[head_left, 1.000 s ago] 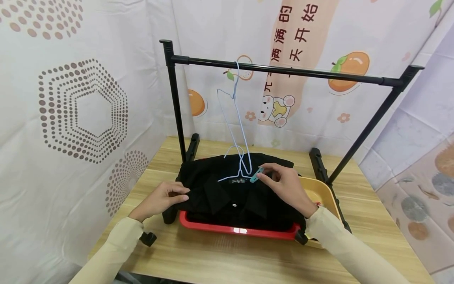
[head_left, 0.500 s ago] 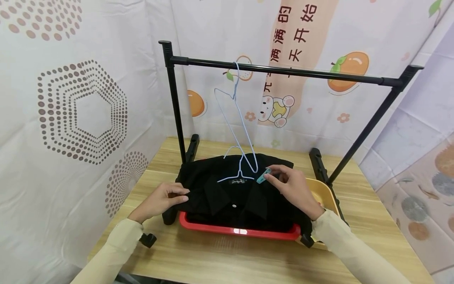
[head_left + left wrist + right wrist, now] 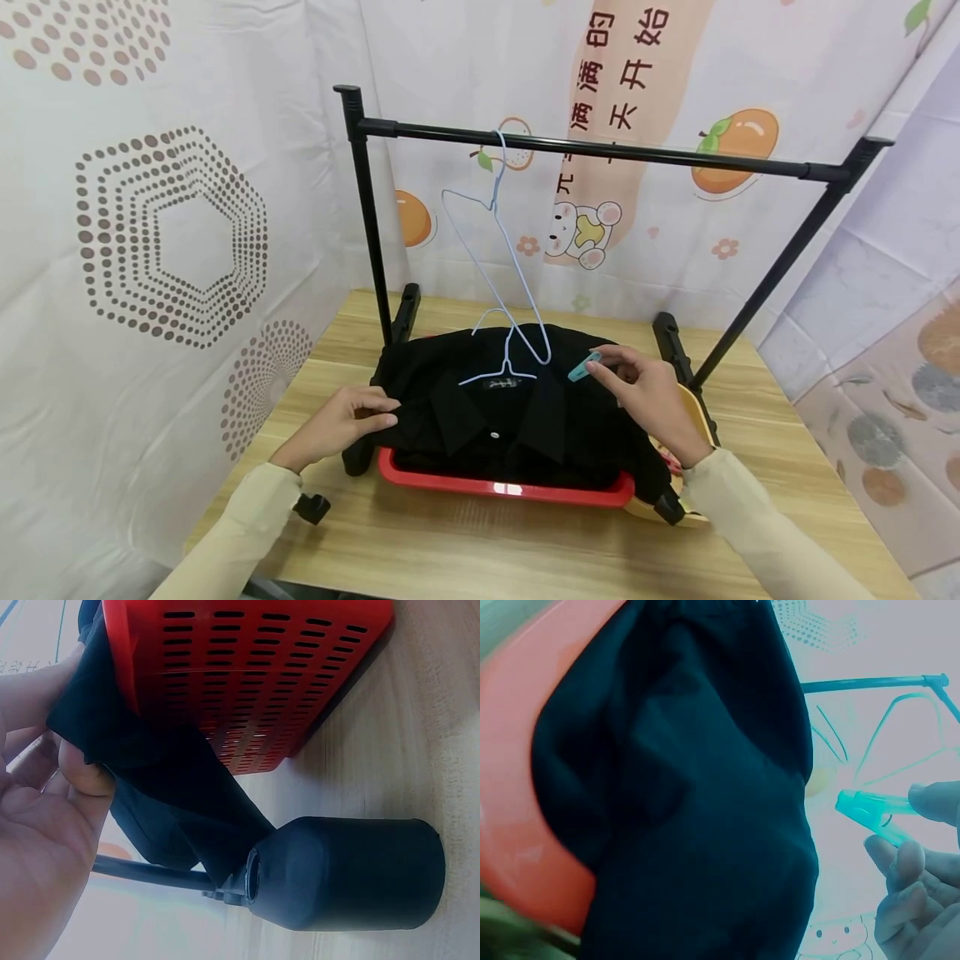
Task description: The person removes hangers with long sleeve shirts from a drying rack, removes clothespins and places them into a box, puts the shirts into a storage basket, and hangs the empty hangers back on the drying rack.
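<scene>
A black collared shirt [image 3: 420, 367] lies spread over a red basket [image 3: 450, 483], its sleeves draping over the sides. A light blue hanger [image 3: 508, 364] sits inside the collar with its hook sticking up. My left hand [image 3: 333, 429] pinches the shirt at its left shoulder; in the left wrist view, the black cloth [image 3: 172, 795] hangs down from the fingers beside the basket wall. Over the right shoulder, my right hand [image 3: 651, 398] pinches a turquoise clothespin [image 3: 583, 367] between thumb and fingers. In the right wrist view, the clothespin [image 3: 866, 808] is apart from the cloth.
A black rack's crossbar [image 3: 637, 152] spans above the basket, with an unloaded light blue hanger [image 3: 517, 262] hooked on it. A yellow basket [image 3: 702, 417] stands partly hidden at the right. Black rack feet [image 3: 678, 358] rest on the wooden table [image 3: 480, 550].
My right hand has moved to the right with the clothespin, away from the collar. The hanging hanger has swung round slightly. My left hand stays at the shoulder.
</scene>
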The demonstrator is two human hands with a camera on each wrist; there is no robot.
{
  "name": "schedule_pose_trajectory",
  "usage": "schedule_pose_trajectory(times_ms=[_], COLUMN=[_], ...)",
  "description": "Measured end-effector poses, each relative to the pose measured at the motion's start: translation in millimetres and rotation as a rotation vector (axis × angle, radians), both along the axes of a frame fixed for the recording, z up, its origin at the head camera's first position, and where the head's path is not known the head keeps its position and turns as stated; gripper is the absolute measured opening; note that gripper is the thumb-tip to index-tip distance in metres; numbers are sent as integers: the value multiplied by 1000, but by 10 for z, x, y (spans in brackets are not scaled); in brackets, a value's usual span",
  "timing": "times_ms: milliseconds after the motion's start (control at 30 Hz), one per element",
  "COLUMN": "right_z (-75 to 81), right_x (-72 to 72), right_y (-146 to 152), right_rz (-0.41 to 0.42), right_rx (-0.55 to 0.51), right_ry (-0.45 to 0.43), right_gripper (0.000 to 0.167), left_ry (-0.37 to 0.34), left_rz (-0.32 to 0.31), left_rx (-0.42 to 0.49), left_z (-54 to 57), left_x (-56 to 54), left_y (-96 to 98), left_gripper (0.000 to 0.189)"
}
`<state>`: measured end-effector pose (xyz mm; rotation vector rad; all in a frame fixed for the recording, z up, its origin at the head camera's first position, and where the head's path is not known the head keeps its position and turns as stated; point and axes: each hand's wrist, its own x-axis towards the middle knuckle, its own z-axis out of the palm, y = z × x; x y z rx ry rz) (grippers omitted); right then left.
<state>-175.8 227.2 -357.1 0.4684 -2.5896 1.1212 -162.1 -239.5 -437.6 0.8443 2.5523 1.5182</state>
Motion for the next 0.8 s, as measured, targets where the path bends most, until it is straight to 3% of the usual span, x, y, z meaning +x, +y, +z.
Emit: schedule_pose_trajectory(times_ms=[433, 800], right_z=[-102, -218], right_x=[56, 52], right_y=[271, 513], right_rz=[-81, -98], right_rx=[-6, -40], right_ry=[-18, -51], right_gripper=[42, 39], left_ry=[22, 7], left_rz=[-17, -4], left_rx=[28, 10], left_z=[-25, -11], left_x=[-13, -4], left_y=[0, 1], left_gripper=[28, 29])
